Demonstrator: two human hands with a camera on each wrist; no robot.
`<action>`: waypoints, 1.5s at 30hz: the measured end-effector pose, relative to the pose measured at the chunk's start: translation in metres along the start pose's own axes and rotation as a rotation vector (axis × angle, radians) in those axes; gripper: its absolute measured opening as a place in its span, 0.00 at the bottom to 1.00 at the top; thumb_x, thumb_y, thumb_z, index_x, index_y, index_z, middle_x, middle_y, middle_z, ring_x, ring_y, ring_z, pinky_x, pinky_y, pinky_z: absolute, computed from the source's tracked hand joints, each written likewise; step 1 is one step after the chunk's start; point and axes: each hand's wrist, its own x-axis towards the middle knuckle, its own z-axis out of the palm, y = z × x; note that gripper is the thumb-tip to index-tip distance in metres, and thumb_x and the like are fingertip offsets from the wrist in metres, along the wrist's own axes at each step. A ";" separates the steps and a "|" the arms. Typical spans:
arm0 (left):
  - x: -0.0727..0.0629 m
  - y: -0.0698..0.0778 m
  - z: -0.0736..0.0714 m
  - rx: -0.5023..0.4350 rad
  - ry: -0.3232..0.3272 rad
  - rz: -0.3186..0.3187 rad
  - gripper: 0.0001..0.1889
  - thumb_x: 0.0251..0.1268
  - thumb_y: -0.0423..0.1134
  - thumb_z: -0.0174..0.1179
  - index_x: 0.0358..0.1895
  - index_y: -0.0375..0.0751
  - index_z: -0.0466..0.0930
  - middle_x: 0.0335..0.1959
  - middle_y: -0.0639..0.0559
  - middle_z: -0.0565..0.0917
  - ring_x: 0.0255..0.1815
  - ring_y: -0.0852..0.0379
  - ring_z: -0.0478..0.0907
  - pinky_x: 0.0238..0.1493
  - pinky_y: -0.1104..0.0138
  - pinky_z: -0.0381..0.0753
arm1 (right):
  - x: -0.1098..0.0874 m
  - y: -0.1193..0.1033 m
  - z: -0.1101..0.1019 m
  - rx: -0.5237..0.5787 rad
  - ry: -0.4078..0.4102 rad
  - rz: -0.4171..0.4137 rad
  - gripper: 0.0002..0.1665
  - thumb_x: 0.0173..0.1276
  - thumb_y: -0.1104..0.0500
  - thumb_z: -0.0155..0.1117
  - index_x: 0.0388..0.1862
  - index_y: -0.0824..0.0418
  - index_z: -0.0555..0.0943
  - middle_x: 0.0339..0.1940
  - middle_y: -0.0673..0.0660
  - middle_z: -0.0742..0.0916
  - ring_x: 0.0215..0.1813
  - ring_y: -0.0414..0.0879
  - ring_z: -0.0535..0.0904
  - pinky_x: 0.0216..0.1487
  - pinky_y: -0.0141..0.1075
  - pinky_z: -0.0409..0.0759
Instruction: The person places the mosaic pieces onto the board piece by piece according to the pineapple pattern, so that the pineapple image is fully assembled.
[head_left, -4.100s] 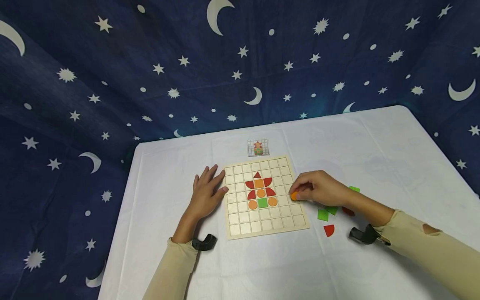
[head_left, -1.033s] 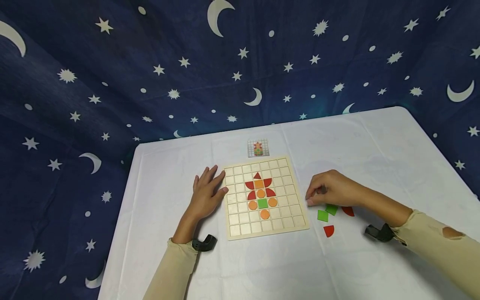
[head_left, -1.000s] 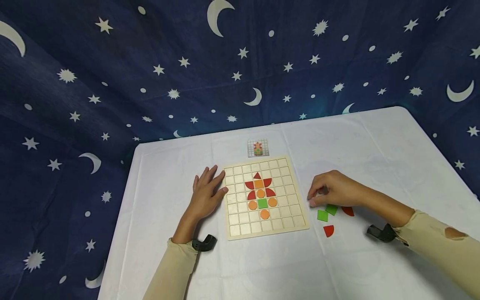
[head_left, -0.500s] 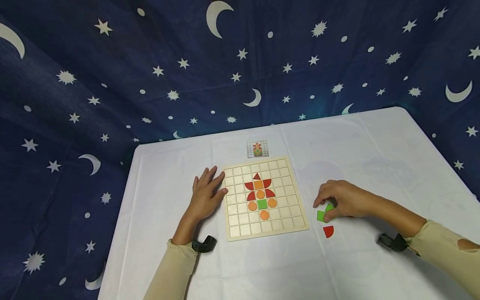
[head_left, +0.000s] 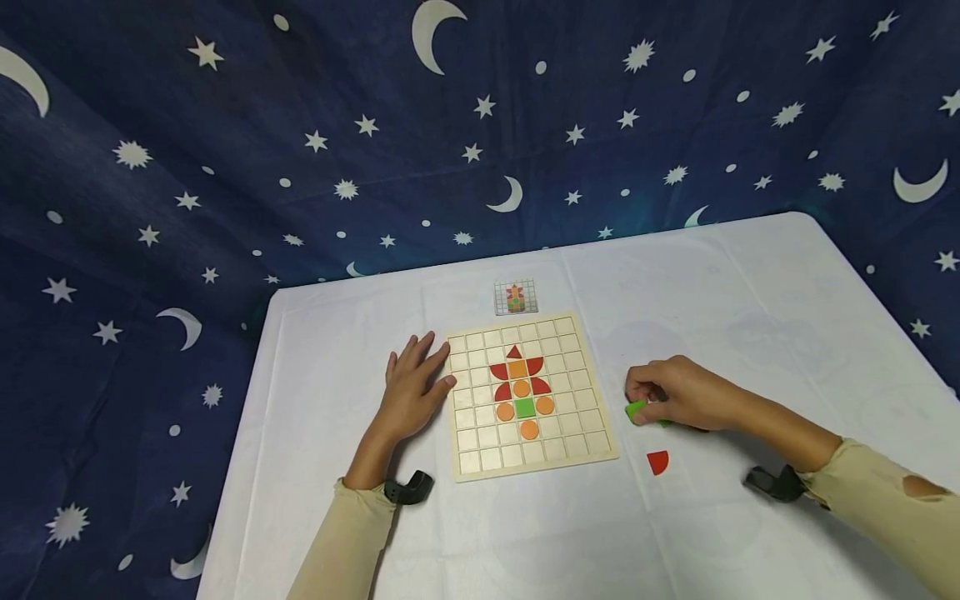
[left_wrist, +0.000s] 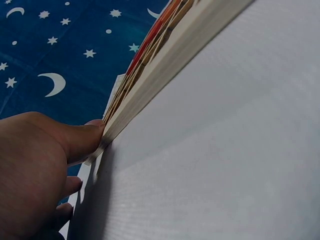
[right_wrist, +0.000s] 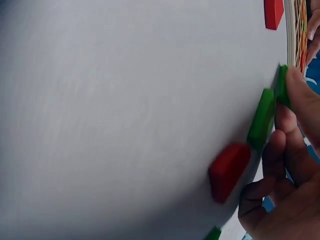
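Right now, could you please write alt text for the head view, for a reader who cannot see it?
A person's right hand pinches a green tile beside a pale gridded board, on which red, orange and green pieces form a pattern. The left hand touches the board's left edge; a small patterned card lies beyond, on the white table.

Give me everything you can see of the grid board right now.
The grid board is a pale, square panel that looks wooden, with a plain rim and thin lines dividing its face into square cells. It lies flat on the white table. It bears a red triangle, an orange square, four red quarter-circles, four orange circles and a green square; many cells are bare. The left hand touches its left edge.
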 end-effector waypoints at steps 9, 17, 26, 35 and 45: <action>0.000 0.001 0.000 -0.003 0.002 0.003 0.30 0.74 0.49 0.60 0.76 0.44 0.69 0.82 0.41 0.60 0.85 0.37 0.47 0.79 0.35 0.37 | 0.015 -0.016 0.009 0.160 0.146 0.012 0.13 0.60 0.56 0.80 0.34 0.41 0.82 0.23 0.40 0.81 0.28 0.36 0.76 0.31 0.29 0.76; 0.002 -0.003 -0.002 0.005 0.000 0.003 0.30 0.74 0.49 0.60 0.75 0.43 0.70 0.81 0.40 0.60 0.85 0.36 0.47 0.79 0.34 0.37 | 0.037 -0.044 0.025 0.256 0.050 -0.018 0.10 0.63 0.60 0.77 0.37 0.47 0.84 0.26 0.41 0.83 0.29 0.36 0.78 0.33 0.28 0.79; 0.006 -0.003 -0.003 -0.010 -0.011 -0.004 0.31 0.74 0.50 0.60 0.76 0.45 0.69 0.82 0.42 0.59 0.85 0.38 0.46 0.79 0.36 0.36 | 0.060 -0.064 0.034 0.255 0.085 -0.024 0.08 0.61 0.62 0.77 0.35 0.50 0.86 0.25 0.41 0.84 0.29 0.36 0.78 0.33 0.29 0.79; 0.003 0.001 -0.001 -0.011 -0.006 -0.004 0.31 0.74 0.50 0.60 0.76 0.45 0.69 0.82 0.41 0.59 0.85 0.37 0.46 0.79 0.35 0.37 | 0.062 -0.064 0.046 0.257 0.074 -0.015 0.05 0.59 0.61 0.79 0.29 0.51 0.89 0.22 0.40 0.84 0.27 0.35 0.77 0.31 0.29 0.78; 0.002 0.000 -0.001 -0.005 -0.014 -0.018 0.30 0.74 0.50 0.60 0.76 0.45 0.70 0.82 0.42 0.59 0.85 0.38 0.46 0.79 0.35 0.37 | 0.063 -0.069 0.056 0.124 0.112 -0.034 0.09 0.59 0.59 0.79 0.26 0.45 0.88 0.25 0.37 0.84 0.28 0.33 0.74 0.33 0.30 0.75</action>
